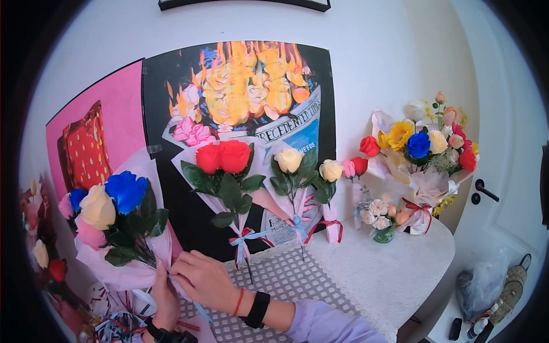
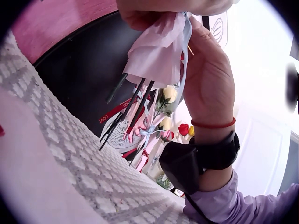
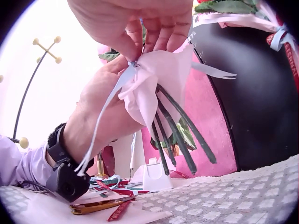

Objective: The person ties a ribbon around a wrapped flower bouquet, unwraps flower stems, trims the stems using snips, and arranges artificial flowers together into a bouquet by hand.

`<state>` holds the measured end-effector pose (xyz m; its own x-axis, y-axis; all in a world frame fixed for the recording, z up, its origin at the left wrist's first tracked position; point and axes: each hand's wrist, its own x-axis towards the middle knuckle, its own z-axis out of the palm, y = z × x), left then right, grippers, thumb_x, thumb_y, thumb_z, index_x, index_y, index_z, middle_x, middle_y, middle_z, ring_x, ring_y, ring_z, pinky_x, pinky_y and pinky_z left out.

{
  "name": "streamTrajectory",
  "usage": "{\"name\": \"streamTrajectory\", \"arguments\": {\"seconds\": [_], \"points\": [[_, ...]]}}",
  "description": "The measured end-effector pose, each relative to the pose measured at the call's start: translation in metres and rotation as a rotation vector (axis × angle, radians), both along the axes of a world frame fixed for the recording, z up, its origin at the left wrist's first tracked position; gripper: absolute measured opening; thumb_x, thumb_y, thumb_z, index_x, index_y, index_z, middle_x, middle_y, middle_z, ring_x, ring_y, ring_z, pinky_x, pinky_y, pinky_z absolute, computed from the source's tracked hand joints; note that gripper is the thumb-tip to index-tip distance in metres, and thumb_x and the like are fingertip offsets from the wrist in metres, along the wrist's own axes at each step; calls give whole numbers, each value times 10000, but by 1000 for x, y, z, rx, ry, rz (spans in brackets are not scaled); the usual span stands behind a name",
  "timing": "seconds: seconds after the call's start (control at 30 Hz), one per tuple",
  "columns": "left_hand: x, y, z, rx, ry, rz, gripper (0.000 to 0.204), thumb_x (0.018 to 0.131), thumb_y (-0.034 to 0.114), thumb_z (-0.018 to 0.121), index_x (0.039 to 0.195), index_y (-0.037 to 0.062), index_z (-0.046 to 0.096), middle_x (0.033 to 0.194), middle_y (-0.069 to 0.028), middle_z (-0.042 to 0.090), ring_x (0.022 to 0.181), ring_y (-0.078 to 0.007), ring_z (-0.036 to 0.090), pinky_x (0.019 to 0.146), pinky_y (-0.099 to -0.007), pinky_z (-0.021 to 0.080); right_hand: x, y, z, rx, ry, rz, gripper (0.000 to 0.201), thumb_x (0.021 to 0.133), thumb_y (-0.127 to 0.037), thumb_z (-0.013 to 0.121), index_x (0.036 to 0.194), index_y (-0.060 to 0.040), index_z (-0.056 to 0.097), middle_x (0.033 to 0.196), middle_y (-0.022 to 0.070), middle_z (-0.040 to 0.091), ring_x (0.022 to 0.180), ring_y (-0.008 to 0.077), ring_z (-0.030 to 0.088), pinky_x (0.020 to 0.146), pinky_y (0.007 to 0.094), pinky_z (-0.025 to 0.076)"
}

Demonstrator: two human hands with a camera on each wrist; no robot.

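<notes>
A bouquet of blue, cream and pink roses (image 1: 98,207) in pale pink wrap (image 1: 163,234) leans at the left of the head view. My left hand (image 1: 164,300) (image 3: 105,105) grips its gathered neck. My right hand (image 1: 203,280) (image 2: 208,77) is at the same spot, fingertips pinching a light blue ribbon (image 3: 117,91) at a small knot (image 3: 132,64). The ribbon's ends hang on both sides of the wrap. Several dark green stems (image 3: 175,130) stick out below. Behind the fingers, part of the knot is hidden in the head view.
Small bouquets of red roses (image 1: 223,158) and cream roses (image 1: 289,160) lean on a dark poster (image 1: 189,220). A large mixed bouquet (image 1: 420,188) and a small glass vase (image 1: 384,234) stand at right. Scissors (image 3: 100,205) and loose ribbons (image 3: 122,191) lie on the table (image 3: 243,196).
</notes>
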<state>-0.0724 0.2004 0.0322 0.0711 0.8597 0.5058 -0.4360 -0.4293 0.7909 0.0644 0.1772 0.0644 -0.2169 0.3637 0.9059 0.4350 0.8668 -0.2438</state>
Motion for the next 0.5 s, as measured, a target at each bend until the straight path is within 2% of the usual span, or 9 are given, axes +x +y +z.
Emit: {"name": "streamTrajectory", "arguments": {"seconds": [0.07,0.3,0.37,0.5], "points": [[4,-2,1,12,-9,85,356,943,315,360,1124,35,484,1057,-38,510,984,-111,455,893,-277,332,1,1,0,17,-12,10,76,723,-93,571,778,-43,559,784,51,502,730,226,497,629,307,425],[1,-1,-3,19,35,80,366,941,325,365,1132,36,482,1062,-37,503,986,-114,449,895,-273,325,-1,4,-3,157,-69,-46,128,689,-81,558,816,-61,563,775,40,504,730,205,507,632,300,423],[2,0,-4,-16,-18,86,373,942,341,350,1106,38,494,1044,-33,510,976,-109,451,889,-267,322,0,3,-3,162,-82,-55,132,683,-75,552,813,-59,560,772,44,504,728,206,508,630,303,421],[5,-7,-1,6,34,58,366,944,357,336,1035,50,512,988,-21,522,940,-99,457,860,-256,329,1,-1,-2,165,-134,-82,134,676,-67,542,808,-53,547,764,57,504,726,217,512,622,316,413]]}}
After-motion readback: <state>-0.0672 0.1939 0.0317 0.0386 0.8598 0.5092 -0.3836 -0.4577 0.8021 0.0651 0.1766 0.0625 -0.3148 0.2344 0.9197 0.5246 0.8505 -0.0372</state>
